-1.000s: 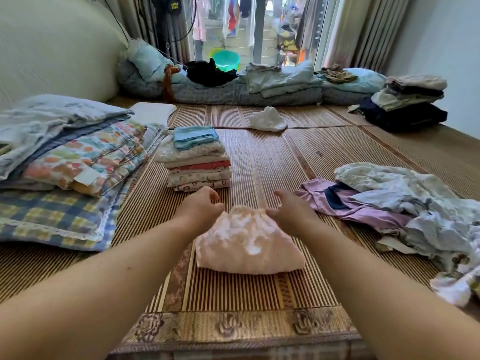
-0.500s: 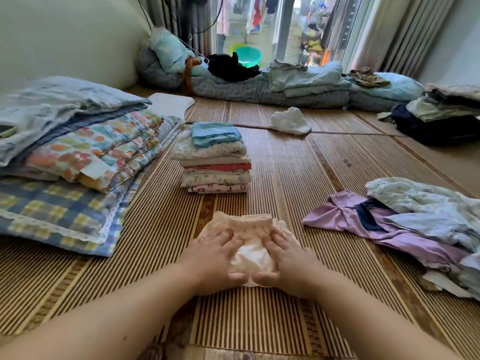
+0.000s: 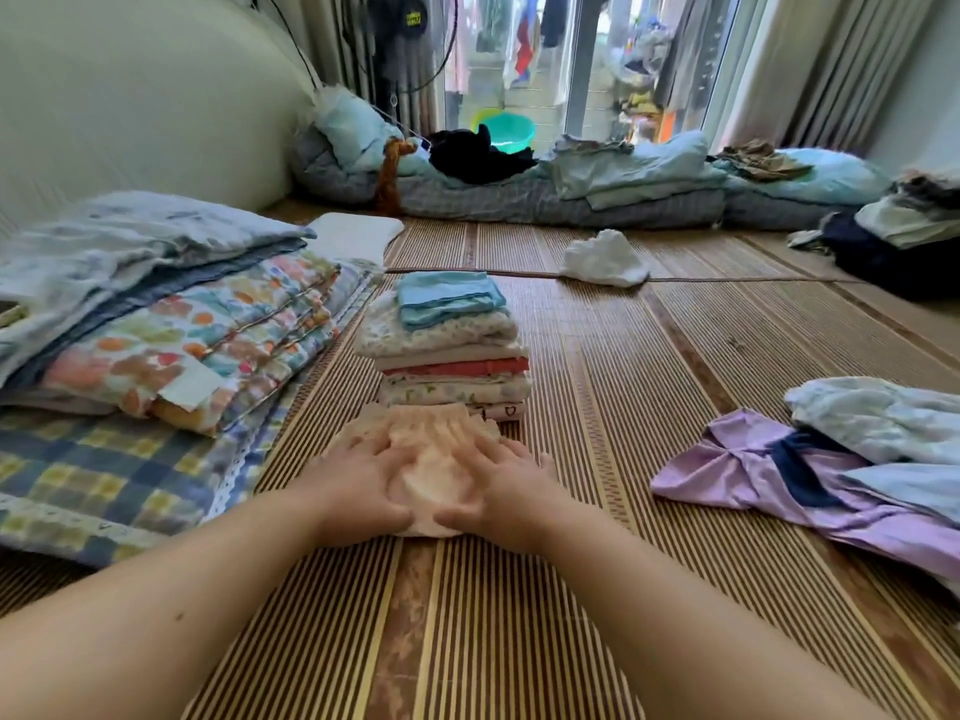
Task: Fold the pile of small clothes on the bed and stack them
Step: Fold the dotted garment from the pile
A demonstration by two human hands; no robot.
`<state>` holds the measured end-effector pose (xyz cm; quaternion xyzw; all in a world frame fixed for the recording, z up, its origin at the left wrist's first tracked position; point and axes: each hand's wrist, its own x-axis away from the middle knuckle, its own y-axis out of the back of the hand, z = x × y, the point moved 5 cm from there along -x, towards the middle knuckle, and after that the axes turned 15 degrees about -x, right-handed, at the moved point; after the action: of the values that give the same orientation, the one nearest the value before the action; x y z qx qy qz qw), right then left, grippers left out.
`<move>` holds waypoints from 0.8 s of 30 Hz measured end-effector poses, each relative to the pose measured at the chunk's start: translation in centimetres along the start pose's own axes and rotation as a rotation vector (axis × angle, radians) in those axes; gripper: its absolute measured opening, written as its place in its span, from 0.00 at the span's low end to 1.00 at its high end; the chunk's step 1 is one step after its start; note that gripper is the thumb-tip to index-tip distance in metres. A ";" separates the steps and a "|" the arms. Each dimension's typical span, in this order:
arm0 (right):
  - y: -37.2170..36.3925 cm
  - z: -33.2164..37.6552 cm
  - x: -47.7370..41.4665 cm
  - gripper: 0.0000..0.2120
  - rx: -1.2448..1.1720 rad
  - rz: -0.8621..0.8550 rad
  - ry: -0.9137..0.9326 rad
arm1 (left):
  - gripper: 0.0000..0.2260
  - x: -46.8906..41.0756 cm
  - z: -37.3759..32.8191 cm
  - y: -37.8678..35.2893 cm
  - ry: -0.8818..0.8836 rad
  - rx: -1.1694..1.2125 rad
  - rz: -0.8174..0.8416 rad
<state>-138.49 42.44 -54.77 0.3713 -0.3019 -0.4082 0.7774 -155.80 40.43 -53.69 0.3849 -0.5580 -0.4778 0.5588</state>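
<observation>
Left hand (image 3: 358,480) and right hand (image 3: 511,485) clasp the folded peach garment (image 3: 431,433), fingers on top, thumbs at its near edge, likely securing its folds beside the folded stack (image 3: 447,350).

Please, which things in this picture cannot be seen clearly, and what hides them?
All in the head view:
- Peach garment: mostly covered by the left hand and the right hand. Motion blur hides whether they grip it or only press it.
- Stack: its bottom piece is partly behind the garment.
- Unfolded pile: cut off by the right edge.
- Hanging clothes behind the glass: too small and blurred to identify.
</observation>
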 end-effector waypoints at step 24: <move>17.2 -27.7 35.4 0.23 -0.071 -0.735 -0.639 | 0.26 1.8 -50.5 7.8 -0.699 -0.025 -0.366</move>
<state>-92.85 27.97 -49.74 0.2828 -0.3603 -0.7591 0.4626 -105.10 35.43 -49.80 0.2853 -0.6308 -0.6787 0.2452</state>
